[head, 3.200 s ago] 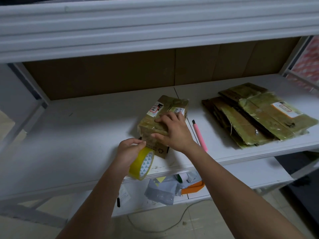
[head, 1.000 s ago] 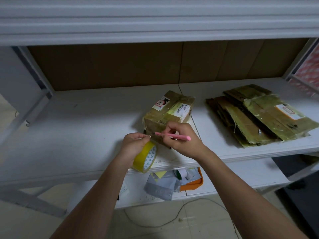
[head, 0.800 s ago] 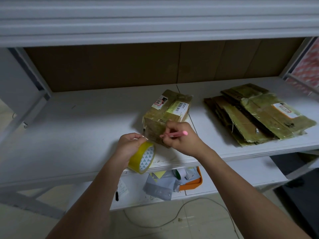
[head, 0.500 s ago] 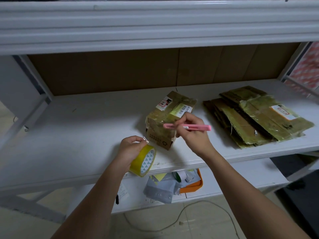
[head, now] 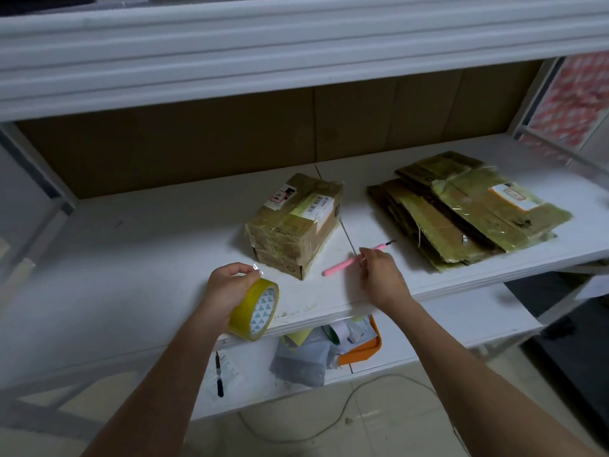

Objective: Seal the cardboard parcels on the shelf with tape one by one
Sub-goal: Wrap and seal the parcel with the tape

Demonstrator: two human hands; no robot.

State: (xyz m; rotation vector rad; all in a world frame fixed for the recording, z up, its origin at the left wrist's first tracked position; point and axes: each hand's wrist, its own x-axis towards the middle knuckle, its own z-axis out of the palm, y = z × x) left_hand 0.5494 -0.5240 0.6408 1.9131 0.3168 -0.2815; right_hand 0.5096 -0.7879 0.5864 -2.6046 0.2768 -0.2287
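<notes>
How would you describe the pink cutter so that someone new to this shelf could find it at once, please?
On the white shelf, look between the taped box and the flattened cardboard pile. The pink cutter lies there at the right hand, the only thin pink thing.

Dim light; white metal shelving backed by brown board, pale tiled floor below

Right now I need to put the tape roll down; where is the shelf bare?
Bare: shelf left of the parcel, up to the left post. Crowded: the gap between parcel and flattened cardboard stack, where the right hand holds the pink cutter.
</notes>
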